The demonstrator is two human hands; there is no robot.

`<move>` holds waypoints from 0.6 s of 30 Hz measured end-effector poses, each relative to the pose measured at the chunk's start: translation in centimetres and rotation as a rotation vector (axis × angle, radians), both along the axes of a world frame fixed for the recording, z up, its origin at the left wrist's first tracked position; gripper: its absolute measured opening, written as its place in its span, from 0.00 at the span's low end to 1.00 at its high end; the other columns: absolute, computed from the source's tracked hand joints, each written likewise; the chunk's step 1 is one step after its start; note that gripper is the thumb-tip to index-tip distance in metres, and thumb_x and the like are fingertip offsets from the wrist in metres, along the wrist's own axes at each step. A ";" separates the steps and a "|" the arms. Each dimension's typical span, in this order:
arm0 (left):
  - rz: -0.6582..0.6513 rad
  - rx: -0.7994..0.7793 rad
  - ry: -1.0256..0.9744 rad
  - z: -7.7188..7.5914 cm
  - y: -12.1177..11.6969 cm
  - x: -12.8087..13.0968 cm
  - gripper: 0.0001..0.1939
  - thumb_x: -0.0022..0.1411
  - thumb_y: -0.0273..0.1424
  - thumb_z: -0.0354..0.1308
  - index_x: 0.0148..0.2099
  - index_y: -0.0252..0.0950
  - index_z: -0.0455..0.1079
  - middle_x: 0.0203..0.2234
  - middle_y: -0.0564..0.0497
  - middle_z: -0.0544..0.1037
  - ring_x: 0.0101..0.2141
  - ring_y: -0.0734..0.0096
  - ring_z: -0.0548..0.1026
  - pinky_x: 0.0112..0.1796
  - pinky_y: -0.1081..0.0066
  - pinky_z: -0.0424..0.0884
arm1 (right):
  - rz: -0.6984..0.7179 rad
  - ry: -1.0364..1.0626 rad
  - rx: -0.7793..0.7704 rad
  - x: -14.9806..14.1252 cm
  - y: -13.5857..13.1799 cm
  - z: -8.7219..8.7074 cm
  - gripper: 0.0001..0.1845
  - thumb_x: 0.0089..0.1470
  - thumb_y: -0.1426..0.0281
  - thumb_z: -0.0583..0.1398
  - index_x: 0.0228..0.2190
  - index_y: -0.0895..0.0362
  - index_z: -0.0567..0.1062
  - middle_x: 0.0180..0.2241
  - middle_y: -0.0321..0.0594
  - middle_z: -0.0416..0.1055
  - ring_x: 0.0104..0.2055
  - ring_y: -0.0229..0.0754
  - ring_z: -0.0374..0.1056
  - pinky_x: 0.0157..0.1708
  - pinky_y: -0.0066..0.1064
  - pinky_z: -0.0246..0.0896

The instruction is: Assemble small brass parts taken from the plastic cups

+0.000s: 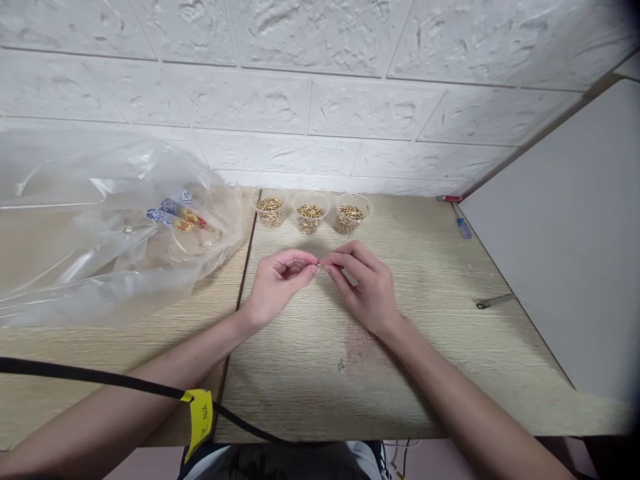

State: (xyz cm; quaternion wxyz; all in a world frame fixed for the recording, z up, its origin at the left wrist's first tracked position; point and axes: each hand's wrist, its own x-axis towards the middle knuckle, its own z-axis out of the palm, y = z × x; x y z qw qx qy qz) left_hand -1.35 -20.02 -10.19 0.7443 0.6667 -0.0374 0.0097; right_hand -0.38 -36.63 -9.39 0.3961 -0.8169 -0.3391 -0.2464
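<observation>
My left hand [283,275] and my right hand [363,277] meet fingertip to fingertip over the middle of the table. Between them is a tiny gold-coloured metal piece [319,265], pinched from both sides; most of it is hidden by the fingers, so its exact kind does not show. Just beyond the hands stand three clear plastic cups in a row: a left cup [271,212], a middle cup [310,213] and a right cup [351,213]. Each holds many small gold-coloured metal pieces.
A large clear plastic bag [115,267] covers the left side. A small silver metal part [341,365] lies near the front edge. To the right are a screwdriver [464,228], a metal tool [493,301] and a white panel [565,233]. A black cable [100,375] crosses the lower left.
</observation>
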 end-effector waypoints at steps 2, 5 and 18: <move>-0.004 0.001 0.007 0.0 0.0 0.0 0.08 0.50 0.32 0.67 0.32 0.33 0.76 0.23 0.52 0.76 0.25 0.77 0.72 0.30 0.76 0.71 | 0.004 0.007 0.000 0.0 0.0 0.0 0.08 0.61 0.75 0.56 0.36 0.57 0.75 0.33 0.42 0.69 0.34 0.39 0.67 0.32 0.32 0.66; -0.002 0.014 -0.007 -0.2 0.1 0.0 0.08 0.51 0.32 0.67 0.33 0.33 0.76 0.24 0.51 0.77 0.26 0.77 0.72 0.30 0.76 0.71 | 0.003 0.019 -0.010 0.0 0.0 0.1 0.08 0.61 0.74 0.55 0.36 0.57 0.76 0.33 0.42 0.69 0.34 0.40 0.68 0.32 0.32 0.66; 0.034 0.069 -0.087 -0.2 0.2 0.1 0.08 0.51 0.31 0.67 0.33 0.34 0.73 0.25 0.52 0.76 0.26 0.75 0.74 0.30 0.75 0.72 | -0.066 0.079 -0.042 -0.2 0.2 -0.3 0.08 0.61 0.73 0.56 0.35 0.57 0.76 0.33 0.43 0.69 0.34 0.41 0.68 0.33 0.33 0.65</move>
